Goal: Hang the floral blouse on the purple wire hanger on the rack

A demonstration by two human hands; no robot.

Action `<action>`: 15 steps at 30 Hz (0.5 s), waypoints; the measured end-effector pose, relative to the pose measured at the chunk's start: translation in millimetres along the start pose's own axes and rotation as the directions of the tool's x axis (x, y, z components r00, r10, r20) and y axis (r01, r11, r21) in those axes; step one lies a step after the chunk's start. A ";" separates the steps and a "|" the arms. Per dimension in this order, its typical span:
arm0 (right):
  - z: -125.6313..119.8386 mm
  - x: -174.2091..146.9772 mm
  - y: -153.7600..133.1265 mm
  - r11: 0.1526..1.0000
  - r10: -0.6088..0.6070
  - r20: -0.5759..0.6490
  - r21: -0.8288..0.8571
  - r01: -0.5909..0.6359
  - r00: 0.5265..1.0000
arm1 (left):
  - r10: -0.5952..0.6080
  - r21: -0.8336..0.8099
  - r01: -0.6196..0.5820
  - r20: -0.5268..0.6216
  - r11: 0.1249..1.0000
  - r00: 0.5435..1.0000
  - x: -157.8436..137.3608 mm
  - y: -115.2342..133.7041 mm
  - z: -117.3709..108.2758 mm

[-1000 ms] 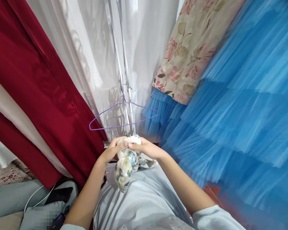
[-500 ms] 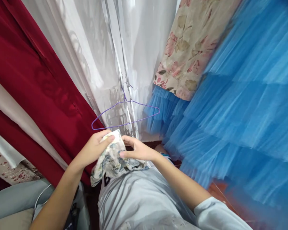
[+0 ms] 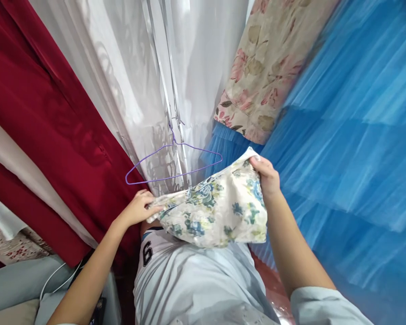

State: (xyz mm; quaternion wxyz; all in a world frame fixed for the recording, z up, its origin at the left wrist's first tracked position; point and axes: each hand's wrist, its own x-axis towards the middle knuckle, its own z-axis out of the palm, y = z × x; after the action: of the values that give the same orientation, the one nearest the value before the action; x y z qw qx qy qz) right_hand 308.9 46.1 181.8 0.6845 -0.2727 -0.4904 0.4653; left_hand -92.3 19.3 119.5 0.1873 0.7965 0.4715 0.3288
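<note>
- Between the two hands, head view: a floral cloth [image 3: 209, 212], held up before the grey shirt [image 3: 196, 284]; whether they touch I cannot tell.
- Left hand [image 3: 138, 208]: fingers and thumb curled closed on the cloth's bunched end.
- Right hand [image 3: 268, 175]: set higher, pinched firmly on the upper corner.
- Progress, as I judge it remotely: the upper edge is drawn out; the bunched left end is not yet spread. A purple hanger [image 3: 174, 143] hangs just beyond the hands, without the cloth.
- Surroundings: beyond the left hand, red fabric [image 3: 67, 113]; ahead, white drapes [image 3: 209, 58]; right of the right hand, blue tulle [image 3: 352, 180]; beneath the right forearm, I make out reddish floor [image 3: 269, 273].
</note>
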 end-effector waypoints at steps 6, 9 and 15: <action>-4.4 39.4 59.4 0.995 0.005 0.038 -0.096 -0.001 0.999 | -0.022 0.130 0.053 -0.229 0.990 0.973 -23.9 -24.3 -57.2; 3.9 44.2 74.1 0.990 -0.057 0.061 -0.129 0.064 0.997 | -0.149 -0.091 0.129 -0.267 0.987 0.952 -34.6 -17.1 -70.0; 13.8 25.9 61.9 0.994 0.002 0.204 -0.109 0.020 0.979 | -0.307 -0.357 0.162 -0.401 0.920 0.863 -44.3 -9.3 -64.7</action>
State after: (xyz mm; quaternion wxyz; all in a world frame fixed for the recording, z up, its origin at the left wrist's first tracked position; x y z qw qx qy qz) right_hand 275.4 94.3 146.4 0.6167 -0.2590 -0.5841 0.4598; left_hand -158.4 -15.7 144.6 0.2354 0.5949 0.5386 0.5482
